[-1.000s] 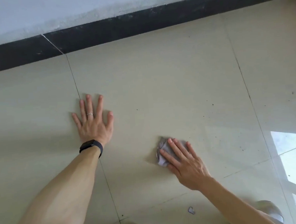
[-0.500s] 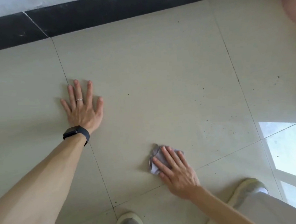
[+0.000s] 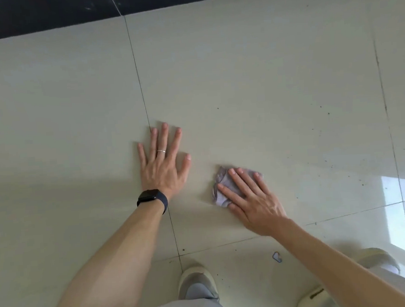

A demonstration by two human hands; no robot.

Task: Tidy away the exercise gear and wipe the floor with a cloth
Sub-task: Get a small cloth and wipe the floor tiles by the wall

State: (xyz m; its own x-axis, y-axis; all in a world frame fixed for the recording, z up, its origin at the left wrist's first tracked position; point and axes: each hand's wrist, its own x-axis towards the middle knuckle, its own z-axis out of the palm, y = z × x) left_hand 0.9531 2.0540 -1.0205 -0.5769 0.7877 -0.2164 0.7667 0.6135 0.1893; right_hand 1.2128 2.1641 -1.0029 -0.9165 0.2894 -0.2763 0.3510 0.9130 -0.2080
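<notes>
Both hands flat-fingered: left hand point(image 3: 163, 166) on floor point(image 3: 262, 66), right hand point(image 3: 251, 197) pressing cloth point(image 3: 222, 187); bare tiles beyond

your left hand point(image 3: 163, 166) lies flat on the pale tiled floor point(image 3: 275, 77), fingers spread, a dark watch point(image 3: 152, 199) on its wrist. your right hand point(image 3: 251, 197) presses straight fingers onto a crumpled grey cloth point(image 3: 222, 187) just beside it.
</notes>
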